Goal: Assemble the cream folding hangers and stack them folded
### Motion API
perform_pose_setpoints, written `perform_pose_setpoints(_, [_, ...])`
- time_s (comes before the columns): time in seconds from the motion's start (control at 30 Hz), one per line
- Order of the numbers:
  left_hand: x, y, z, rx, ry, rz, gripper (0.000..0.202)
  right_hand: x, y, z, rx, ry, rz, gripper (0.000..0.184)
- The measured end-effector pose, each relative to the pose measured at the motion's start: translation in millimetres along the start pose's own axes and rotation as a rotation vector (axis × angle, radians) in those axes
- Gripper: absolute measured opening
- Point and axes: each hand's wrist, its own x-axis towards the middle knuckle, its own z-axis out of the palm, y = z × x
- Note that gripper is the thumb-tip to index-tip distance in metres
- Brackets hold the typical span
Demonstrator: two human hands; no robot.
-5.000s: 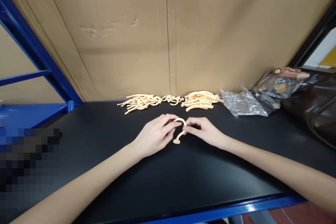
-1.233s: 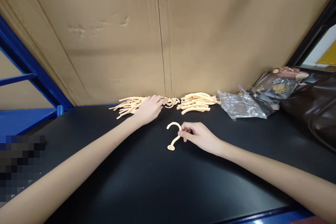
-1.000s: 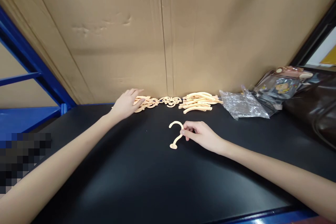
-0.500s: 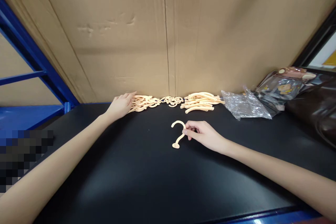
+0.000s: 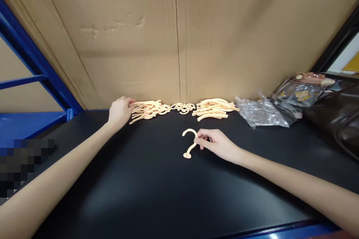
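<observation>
My right hand point(image 5: 217, 144) pinches a small beige hook-shaped piece point(image 5: 190, 143) that rests on the black table point(image 5: 157, 186). My left hand point(image 5: 120, 111) reaches to the far left end of a pile of beige curved strips point(image 5: 148, 108) by the cardboard wall, fingers curled on the end of a strip. A small cluster of beige hook pieces point(image 5: 183, 107) lies in the middle, and a neater stack of curved strips point(image 5: 214, 108) lies to its right.
A cardboard wall point(image 5: 179, 44) backs the table. Crumpled clear plastic bags point(image 5: 259, 112) and printed packets point(image 5: 300, 93) lie at the right, beside a dark brown bag point(image 5: 336, 119). Blue shelf framing point(image 5: 33, 67) stands at the left.
My left hand left the hook piece, reached to the back piles and slid leftward to the end of the left pile. My right hand stayed pinching the hook piece.
</observation>
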Motion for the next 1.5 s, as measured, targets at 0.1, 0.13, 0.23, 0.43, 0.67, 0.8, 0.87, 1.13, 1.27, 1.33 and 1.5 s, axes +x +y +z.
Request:
perform_pose_setpoints(0.1, [0.0,1.6,-1.1,-0.057,0.081,-0.029,0.031,-0.1,-0.4,-0.1,-0.004,0.001,-0.001,0.020])
perform_pose_setpoints(0.13, [-0.2,2.6,-1.7,-0.077,0.100,-0.024,0.030,-0.2,-0.5,0.0,-0.003,0.002,0.000,0.020])
perform_pose_setpoints(0.23, [-1.2,6.6,-5.1,-0.141,0.148,0.017,0.027,-0.6,-1.2,0.1,0.000,-0.001,0.004,0.020])
perform_pose_setpoints(0.43, [-2.9,14.9,-15.4,-0.290,0.234,0.058,0.025,-0.6,-0.5,-0.3,-0.001,0.000,0.004,0.021])
perform_pose_setpoints(0.67, [3.7,22.5,-15.6,-0.555,0.263,-0.064,0.019,-0.5,-0.1,-0.9,-0.009,0.002,0.000,0.020])
perform_pose_setpoints(0.8, [13.4,22.6,-8.3,-0.750,0.277,-0.233,0.028,-0.9,-0.6,-0.9,-0.008,-0.002,0.004,0.020])
perform_pose_setpoints(0.87, [17.4,22.4,-4.9,-0.844,0.256,-0.310,0.027,-0.8,-0.6,-0.9,-0.007,-0.002,0.008,0.021])
perform_pose_setpoints(1.13, [12.2,30.5,-16.7,-1.098,0.249,-0.451,0.027,-0.5,-1.4,0.5,-0.002,-0.004,0.010,0.020])
perform_pose_setpoints(1.27, [5.0,47.4,-35.2,-1.177,0.258,-0.420,0.019,0.2,-3.3,1.4,-0.008,-0.003,0.021,0.022])
perform_pose_setpoints(1.33, [1.2,62.2,-44.5,-1.237,0.226,-0.400,0.010,0.4,-4.4,1.7,-0.006,0.004,0.021,0.022])
perform_pose_setpoints(1.5, [-27.8,111.2,-60.4,-1.421,0.010,-0.455,0.013,1.0,-4.0,2.7,0.038,0.015,0.023,0.022])
